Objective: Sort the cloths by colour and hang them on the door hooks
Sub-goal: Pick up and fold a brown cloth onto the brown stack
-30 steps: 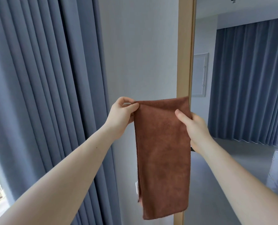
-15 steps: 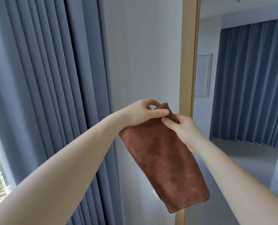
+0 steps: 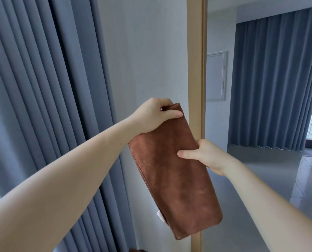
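The right grip [image 3: 208, 157] had its fingers hidden behind the brown cloth [image 3: 175, 179], with only the thumb showing. The left grip [image 3: 155, 117] hid the cloth's top corner. At the cloth's 7 o'clock a white tag [image 3: 160, 218] was too small to read. At 6 o'clock the picture's edge cut off a brown scrap [image 3: 137, 250].

Brown cloth [image 3: 177, 188], folded, held up tilted in front of the wood door frame [image 3: 195, 51]. The left grip [image 3: 155, 115] pinches the top end, right grip [image 3: 208, 155] holds the right edge, thumb [image 3: 186, 154] on the front. Blue curtain [image 3: 42, 88] on the left, small white tag [image 3: 160, 219] near the bottom.
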A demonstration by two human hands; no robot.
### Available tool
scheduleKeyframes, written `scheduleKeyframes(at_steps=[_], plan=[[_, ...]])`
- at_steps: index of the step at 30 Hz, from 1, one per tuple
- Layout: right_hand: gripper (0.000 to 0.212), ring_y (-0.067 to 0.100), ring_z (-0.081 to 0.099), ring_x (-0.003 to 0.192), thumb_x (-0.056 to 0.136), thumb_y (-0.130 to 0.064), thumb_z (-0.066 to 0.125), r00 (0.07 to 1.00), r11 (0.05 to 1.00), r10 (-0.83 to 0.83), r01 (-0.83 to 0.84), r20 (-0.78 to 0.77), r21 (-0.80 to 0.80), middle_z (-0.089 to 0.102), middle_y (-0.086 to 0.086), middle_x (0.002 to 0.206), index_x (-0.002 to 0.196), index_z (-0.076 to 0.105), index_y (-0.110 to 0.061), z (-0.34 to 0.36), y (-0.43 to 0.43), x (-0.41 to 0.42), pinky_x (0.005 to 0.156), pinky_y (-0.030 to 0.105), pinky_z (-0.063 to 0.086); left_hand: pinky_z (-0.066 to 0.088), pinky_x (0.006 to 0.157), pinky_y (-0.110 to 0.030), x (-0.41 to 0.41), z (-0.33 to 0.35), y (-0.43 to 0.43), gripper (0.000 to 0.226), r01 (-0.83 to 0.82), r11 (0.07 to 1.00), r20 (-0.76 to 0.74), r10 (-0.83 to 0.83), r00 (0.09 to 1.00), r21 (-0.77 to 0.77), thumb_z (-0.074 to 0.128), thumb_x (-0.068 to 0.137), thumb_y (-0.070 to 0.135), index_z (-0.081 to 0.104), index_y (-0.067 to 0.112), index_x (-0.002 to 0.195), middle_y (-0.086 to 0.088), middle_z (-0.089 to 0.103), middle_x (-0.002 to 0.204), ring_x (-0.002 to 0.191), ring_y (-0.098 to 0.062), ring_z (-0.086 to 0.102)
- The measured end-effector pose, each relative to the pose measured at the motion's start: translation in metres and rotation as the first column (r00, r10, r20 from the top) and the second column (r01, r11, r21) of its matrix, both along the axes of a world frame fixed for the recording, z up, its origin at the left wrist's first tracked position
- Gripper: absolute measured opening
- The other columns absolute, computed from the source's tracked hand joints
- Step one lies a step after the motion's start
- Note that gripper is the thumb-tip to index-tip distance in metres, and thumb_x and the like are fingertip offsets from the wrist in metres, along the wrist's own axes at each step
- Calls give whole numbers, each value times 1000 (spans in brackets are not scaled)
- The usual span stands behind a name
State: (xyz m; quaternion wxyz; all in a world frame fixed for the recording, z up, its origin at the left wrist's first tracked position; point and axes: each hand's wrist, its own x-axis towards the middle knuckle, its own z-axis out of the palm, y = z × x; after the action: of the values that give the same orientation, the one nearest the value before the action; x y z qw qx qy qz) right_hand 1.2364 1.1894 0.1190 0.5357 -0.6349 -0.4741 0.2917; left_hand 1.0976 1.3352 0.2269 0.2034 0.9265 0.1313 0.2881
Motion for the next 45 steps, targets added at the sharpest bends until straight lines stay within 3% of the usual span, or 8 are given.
scheduleKeyframes(at_steps=[4, 9, 17, 26, 34, 37, 41, 45], plan=[[49, 15, 73, 106, 71, -38, 85, 998, 994, 64, -63, 11, -85, 78, -4, 112, 116, 74, -23, -24, -2, 5, 103, 36, 53, 44, 57, -7, -4, 8, 1, 13, -14, 999, -5, 14, 1000, 32, 73, 90, 48, 68, 38, 83, 15, 68, 80, 68, 7, 61], [37, 18, 73, 107, 82, -21, 85, 997, 984, 72, -74, -17, -161, 78, -2, 113, 117, 74, -20, -62, 2, 10, 105, 40, 53, 46, 60, -9, -13, 16, 3, 11, -44, 998, 3, 44, 999, 49, 74, 89, 48, 70, 39, 84, 14, 70, 83, 72, 5, 63], [44, 17, 72, 111, 86, -21, 83, 975, 919, 163, -207, -153, -337, 76, -3, 119, 127, 68, -18, -127, 9, 6, 105, 40, 53, 54, 76, -23, -26, 11, 6, 25, -105, 992, -44, 108, 993, 65, 73, 89, 49, 75, 27, 101, 7, 72, 93, 85, -5, 67], [48, 15, 71, 113, 83, -20, 85, 961, 882, 199, -261, -193, -393, 75, -4, 120, 127, 68, -16, -164, 21, 12, 105, 35, 53, 46, 57, -8, -42, 4, 11, 10, -168, 985, -54, 170, 984, 48, 73, 89, 48, 70, 40, 85, 15, 68, 79, 67, 6, 62], [59, 10, 61, 117, 88, -49, 76, 885, 735, 405, -165, 231, -658, 64, -10, 133, 140, 59, -28, -163, 30, 11, 98, 20, 47, 54, 67, -17, -50, -7, 11, 13, -221, 975, -61, 220, 974, -9, 74, 89, 47, 74, 35, 92, 11, 73, 87, 76, -2, 68], [63, 3, 68, 106, 79, -46, 85, 930, 834, 356, -275, 85, -479, 70, -17, 122, 135, 62, -30, -124, 33, 0, 85, 13, 50, 53, 64, -13, -54, -18, 9, 10, -221, 975, -112, 215, 970, -36, 75, 88, 48, 74, 38, 91, 16, 72, 82, 73, 1, 67], [33, 8, 75, 97, 85, -31, 81, 961, 961, 273, -274, -33, -33, 78, -12, 107, 117, 71, -30, -60, 46, -33, 86, 25, 57, 44, 60, -8, -65, -37, 2, 10, -241, 970, -193, 229, 954, -40, 77, 86, 49, 69, 44, 83, 24, 66, 71, 66, 7, 61], [13, 13, 77, 89, 91, -22, 77, 970, 957, 241, -233, -30, 174, 80, -5, 95, 103, 76, -24, -29, 60, -70, 80, 26, 62, 54, 75, -20, -91, -57, -2, 42, -322, 946, -170, 310, 936, -47, 77, 85, 50, 66, 38, 123, 9, 73, 93, 81, -4, 68]])
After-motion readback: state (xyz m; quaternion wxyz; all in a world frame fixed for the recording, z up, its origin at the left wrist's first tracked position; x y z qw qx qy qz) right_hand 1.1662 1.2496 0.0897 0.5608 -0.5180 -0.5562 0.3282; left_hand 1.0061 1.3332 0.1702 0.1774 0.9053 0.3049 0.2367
